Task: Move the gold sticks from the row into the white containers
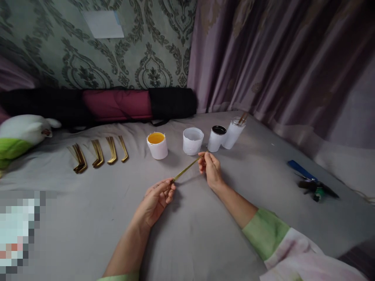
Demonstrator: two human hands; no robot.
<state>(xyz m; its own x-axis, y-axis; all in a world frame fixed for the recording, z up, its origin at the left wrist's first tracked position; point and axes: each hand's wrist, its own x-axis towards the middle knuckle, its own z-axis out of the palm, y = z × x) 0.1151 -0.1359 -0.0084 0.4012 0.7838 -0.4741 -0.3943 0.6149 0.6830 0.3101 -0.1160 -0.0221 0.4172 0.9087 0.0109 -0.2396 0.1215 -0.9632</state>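
A thin gold-coloured strip (187, 168) is stretched at a slant between my two hands, above the grey sheet. My left hand (158, 197) pinches its lower end, and the fingertips of my right hand (211, 168) close on its upper end. Just beyond my right hand stand a white tub (192, 146) and a white cup (216, 142) with a dark top. Another white tub (157, 150), with orange-yellow inside, is farther left. Several bundles of similar gold strips with bent ends, such as the leftmost bundle (79, 162), lie in a row at the left.
A tall white jar (233, 134) holding thin brown sticks stands at the right back. Blue-handled and dark tools (313, 181) lie far right. A black and maroon long bag (117, 104) runs along the wall, with a white and green plush toy (23, 134) at the left.
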